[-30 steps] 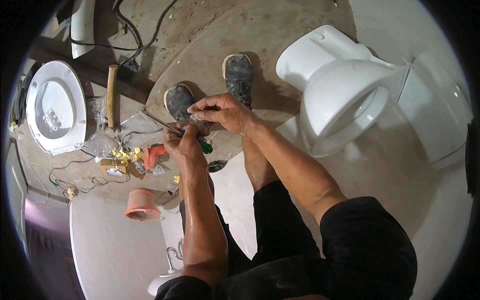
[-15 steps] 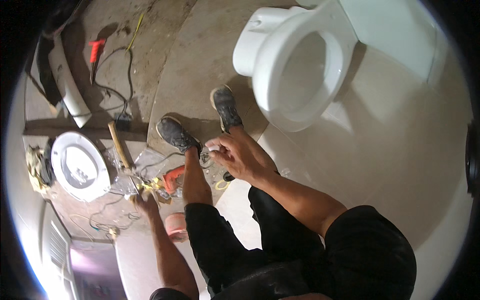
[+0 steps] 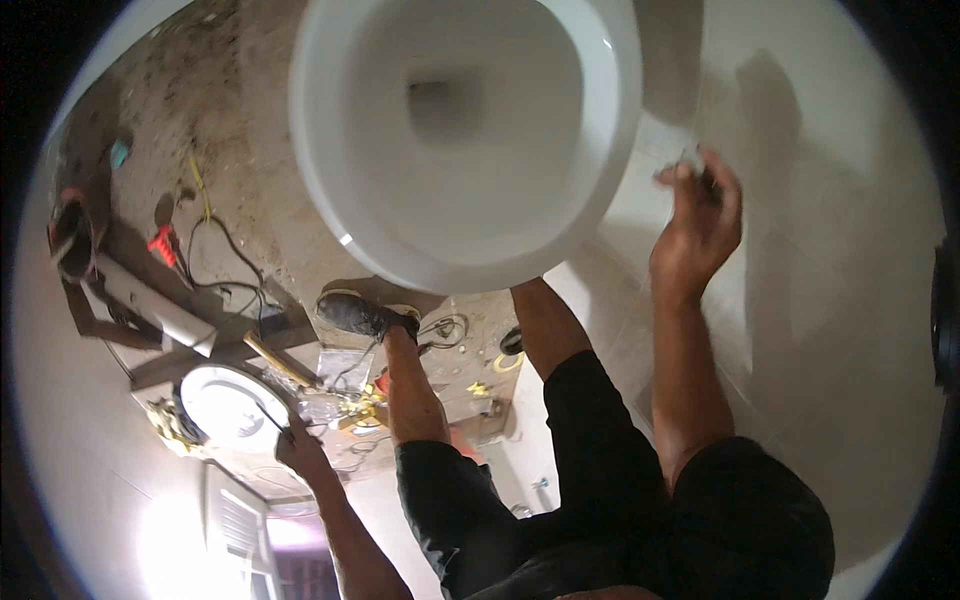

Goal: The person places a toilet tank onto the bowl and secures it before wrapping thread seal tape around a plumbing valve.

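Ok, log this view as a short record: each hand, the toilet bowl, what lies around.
Left hand: grip closed on a thin-shafted tool
Right hand: fingers bent, right of the bowl; too blurred to tell what its grip holds, if anything
Toilet bowl: white, upper middle
Left side: white oval seat, wooden handle

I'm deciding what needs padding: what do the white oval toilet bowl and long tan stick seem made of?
White oval toilet bowl: likely glazed ceramic, glossy, judging by crisp highlights. Long tan stick: probably wood, from its colour; finish unclear.
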`<state>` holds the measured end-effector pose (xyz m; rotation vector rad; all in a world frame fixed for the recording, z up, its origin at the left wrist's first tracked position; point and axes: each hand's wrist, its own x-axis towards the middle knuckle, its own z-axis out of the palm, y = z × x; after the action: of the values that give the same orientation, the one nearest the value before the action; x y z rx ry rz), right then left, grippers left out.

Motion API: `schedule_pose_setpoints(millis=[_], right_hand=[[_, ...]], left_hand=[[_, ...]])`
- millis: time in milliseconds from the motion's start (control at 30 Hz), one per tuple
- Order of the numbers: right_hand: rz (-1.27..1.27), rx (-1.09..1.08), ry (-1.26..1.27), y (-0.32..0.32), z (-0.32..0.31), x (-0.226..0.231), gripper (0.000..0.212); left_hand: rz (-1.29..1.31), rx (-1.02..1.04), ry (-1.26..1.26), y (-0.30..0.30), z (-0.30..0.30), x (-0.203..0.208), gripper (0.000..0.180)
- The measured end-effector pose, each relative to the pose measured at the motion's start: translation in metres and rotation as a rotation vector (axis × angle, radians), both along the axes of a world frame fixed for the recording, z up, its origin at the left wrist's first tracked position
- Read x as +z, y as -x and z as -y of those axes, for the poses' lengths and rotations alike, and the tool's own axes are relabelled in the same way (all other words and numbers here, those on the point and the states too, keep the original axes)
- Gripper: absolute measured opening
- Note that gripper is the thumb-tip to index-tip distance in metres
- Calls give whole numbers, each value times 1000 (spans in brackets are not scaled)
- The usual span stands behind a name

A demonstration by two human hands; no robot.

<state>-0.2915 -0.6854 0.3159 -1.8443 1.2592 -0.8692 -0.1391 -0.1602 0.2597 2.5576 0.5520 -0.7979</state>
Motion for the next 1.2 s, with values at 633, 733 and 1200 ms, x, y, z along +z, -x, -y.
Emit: schedule_pose_setpoints(millis=[633,733,1200], right_hand=[[54,-222,-462,11,113,-375,26],[53,-187,-465,-6,115,-382,29],[21,-109,-389,-76,118,-415,24]], left_hand=[[531,-326,28,-42,388,-32,46],[558,-445,-74,-50,371,-36,50],[615,-454,-100,-56,357,-45,51]])
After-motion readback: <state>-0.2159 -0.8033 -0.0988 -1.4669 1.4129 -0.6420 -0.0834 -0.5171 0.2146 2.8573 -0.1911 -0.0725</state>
